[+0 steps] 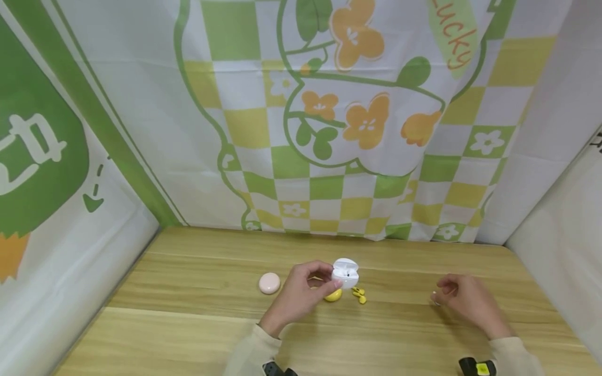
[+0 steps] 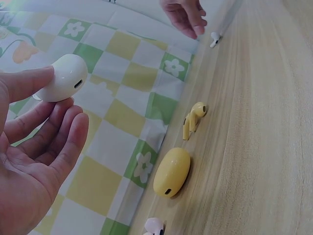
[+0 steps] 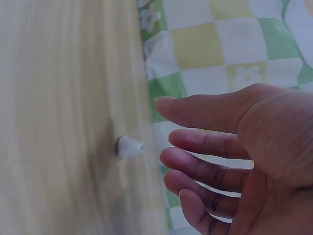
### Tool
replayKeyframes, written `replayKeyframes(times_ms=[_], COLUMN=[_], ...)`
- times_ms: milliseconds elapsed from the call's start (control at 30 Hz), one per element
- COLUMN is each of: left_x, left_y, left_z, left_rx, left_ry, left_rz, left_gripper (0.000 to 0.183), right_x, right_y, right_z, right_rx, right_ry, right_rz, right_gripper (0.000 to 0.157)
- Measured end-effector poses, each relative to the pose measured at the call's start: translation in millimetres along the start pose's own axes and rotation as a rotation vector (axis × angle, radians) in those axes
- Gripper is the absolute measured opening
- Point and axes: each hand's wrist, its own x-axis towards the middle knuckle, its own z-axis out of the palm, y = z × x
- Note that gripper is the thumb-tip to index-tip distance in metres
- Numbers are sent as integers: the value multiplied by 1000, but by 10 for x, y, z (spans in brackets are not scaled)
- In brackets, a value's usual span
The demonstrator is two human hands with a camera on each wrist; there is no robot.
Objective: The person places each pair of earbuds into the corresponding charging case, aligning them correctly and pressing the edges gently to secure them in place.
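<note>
My left hand [image 1: 301,290] grips a white earbud case [image 1: 345,279] above the table, thumb on one side and fingers on the other. Its lid stands raised in the head view, with a small dark spot showing inside. In the left wrist view the case [image 2: 68,78] shows its charging port. My right hand [image 3: 244,147] hovers at the right with loosely bent fingers and nothing between them. A white earbud [image 3: 129,147] lies on the wood just beyond those fingertips, with a gap visible in both wrist views.
A yellow earbud case [image 2: 172,172] sits on the table below my left hand, two yellow earbuds [image 1: 359,295] beside it. Left of that hand lies a pale pink round case [image 1: 269,283]. A pinkish earbud [image 2: 154,226] shows at the left wrist view's lower edge. A patterned curtain [image 1: 324,188] hangs behind the table.
</note>
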Motion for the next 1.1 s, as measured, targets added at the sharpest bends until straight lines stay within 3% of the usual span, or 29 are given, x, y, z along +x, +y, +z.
replayKeyframes(times_ms=[400, 800, 1100], left_x=[13, 9, 39], left_y=[-19, -33, -175], left_z=[16, 26, 1], left_rx=[-11, -47, -56], left_ry=[-7, -2, 22], left_rz=[13, -5, -22], left_gripper=[23, 22, 21], right_x=[-34, -23, -25], right_y=[130, 133, 136], right_z=[98, 196, 202], right_rx=[-50, -65, -76], right_ry=[-55, -12, -3], right_rz=[14, -16, -20], right_gripper=[23, 13, 15])
